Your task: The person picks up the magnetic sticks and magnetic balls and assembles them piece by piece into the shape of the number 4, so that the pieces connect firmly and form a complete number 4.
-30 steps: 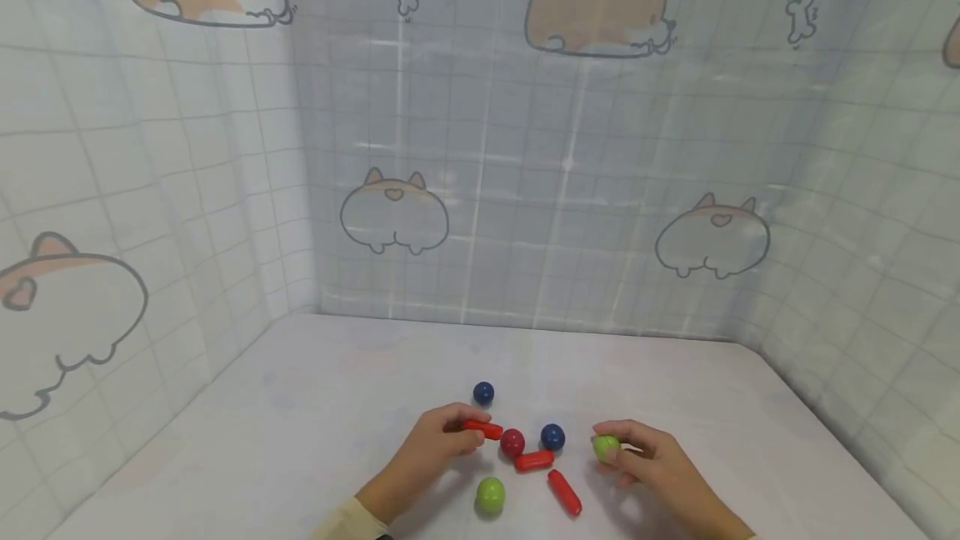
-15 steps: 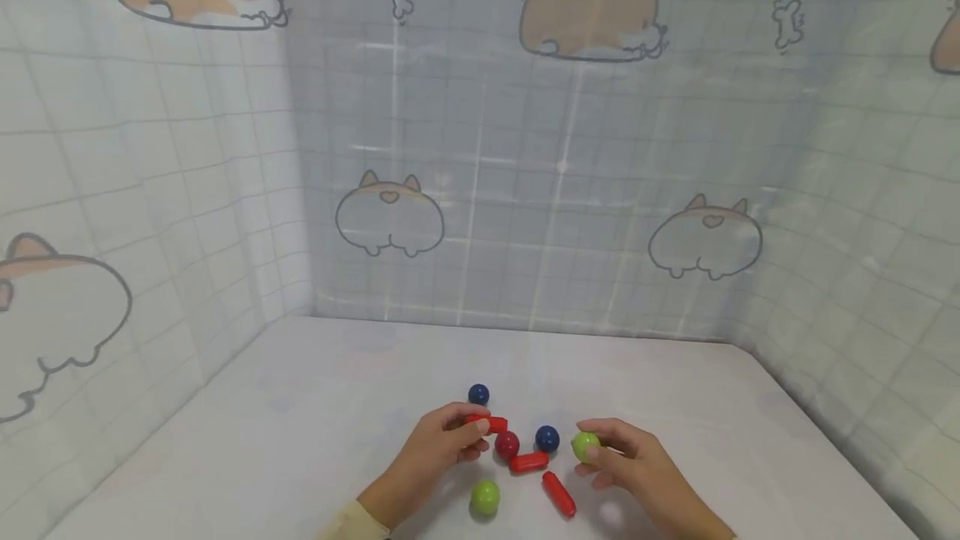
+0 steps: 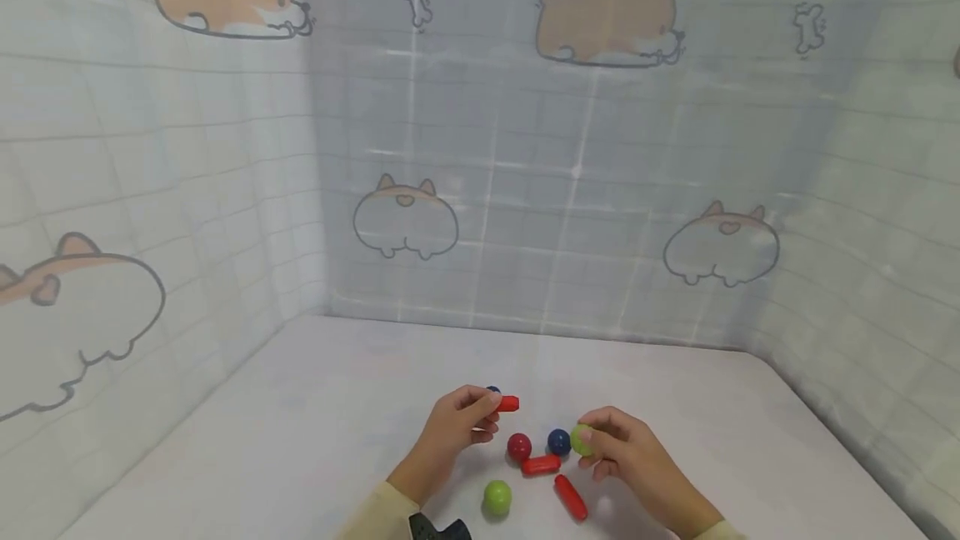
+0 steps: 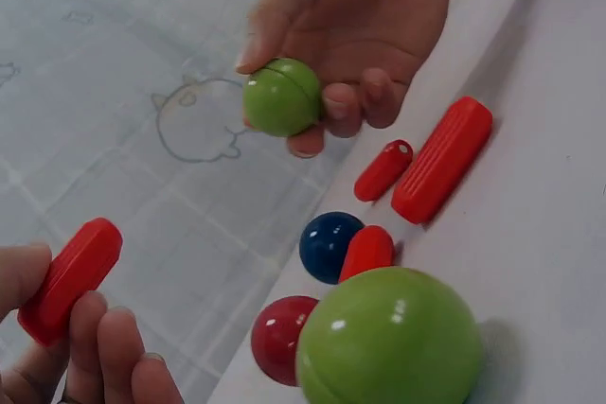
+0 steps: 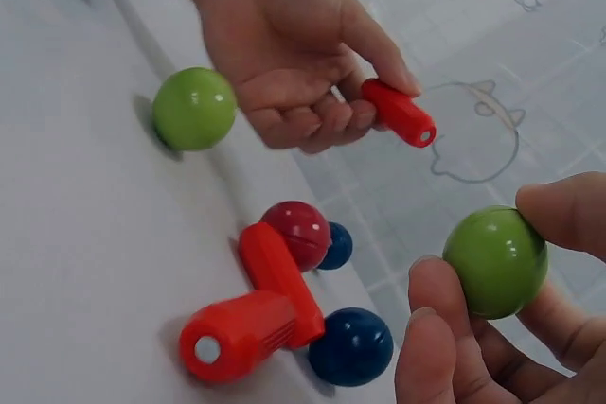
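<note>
Dog-printed sheeting (image 3: pixel 517 123) encloses the pale tabletop (image 3: pixel 300 415) behind and on both flanks. The left hand (image 3: pixel 453 427) pinches a red rod (image 3: pixel 509 403); the right hand (image 3: pixel 630 450), apart from it, grips a green ball (image 5: pixel 495 262), both raised. The dark wrist piece (image 3: pixel 442 529) is cut off below. Another green ball (image 3: pixel 497 497) lies nearer, a dark red ball (image 3: pixel 519 447) and a blue ball (image 3: pixel 558 442) farther in. A second blue ball (image 3: pixel 492 390) is mostly hidden behind the left fingers. Loose red rods (image 3: pixel 572 498) lie between the hands.
</note>
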`<state>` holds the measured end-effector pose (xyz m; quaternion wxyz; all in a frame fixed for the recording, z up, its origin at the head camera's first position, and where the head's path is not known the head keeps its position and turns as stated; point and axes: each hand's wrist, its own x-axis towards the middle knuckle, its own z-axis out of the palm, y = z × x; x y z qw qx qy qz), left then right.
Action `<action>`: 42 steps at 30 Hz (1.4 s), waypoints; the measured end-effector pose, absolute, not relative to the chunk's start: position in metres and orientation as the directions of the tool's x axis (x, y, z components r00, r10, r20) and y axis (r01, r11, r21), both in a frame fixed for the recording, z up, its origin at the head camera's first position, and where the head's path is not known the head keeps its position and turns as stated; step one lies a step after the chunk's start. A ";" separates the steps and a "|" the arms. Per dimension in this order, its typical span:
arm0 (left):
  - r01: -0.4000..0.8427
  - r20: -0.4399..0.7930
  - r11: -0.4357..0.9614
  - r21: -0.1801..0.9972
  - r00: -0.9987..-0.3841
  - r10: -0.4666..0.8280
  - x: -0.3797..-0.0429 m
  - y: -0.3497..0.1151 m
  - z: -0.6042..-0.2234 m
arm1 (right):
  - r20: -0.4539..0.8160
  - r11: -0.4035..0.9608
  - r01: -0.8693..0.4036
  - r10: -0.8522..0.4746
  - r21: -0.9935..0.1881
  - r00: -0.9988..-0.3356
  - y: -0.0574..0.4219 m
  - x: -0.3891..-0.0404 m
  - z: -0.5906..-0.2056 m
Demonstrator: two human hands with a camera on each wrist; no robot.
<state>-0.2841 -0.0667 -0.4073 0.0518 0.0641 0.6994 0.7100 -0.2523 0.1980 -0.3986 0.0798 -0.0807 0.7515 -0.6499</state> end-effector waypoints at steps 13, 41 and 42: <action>0.009 0.028 -0.080 0.997 -0.972 0.233 -0.281 -0.062 -0.417 | 0.055 0.123 -0.092 -0.279 -0.988 -0.959 0.175 -0.258 -0.406; 0.122 0.157 -0.120 0.985 -0.925 0.347 -0.274 -0.060 -0.413 | 0.095 0.072 -0.131 -0.378 -0.989 -0.921 0.165 -0.243 -0.408; 0.121 0.156 -0.120 0.985 -0.921 0.356 -0.274 -0.060 -0.413 | 0.104 0.059 -0.138 -0.388 -0.989 -0.916 0.165 -0.243 -0.408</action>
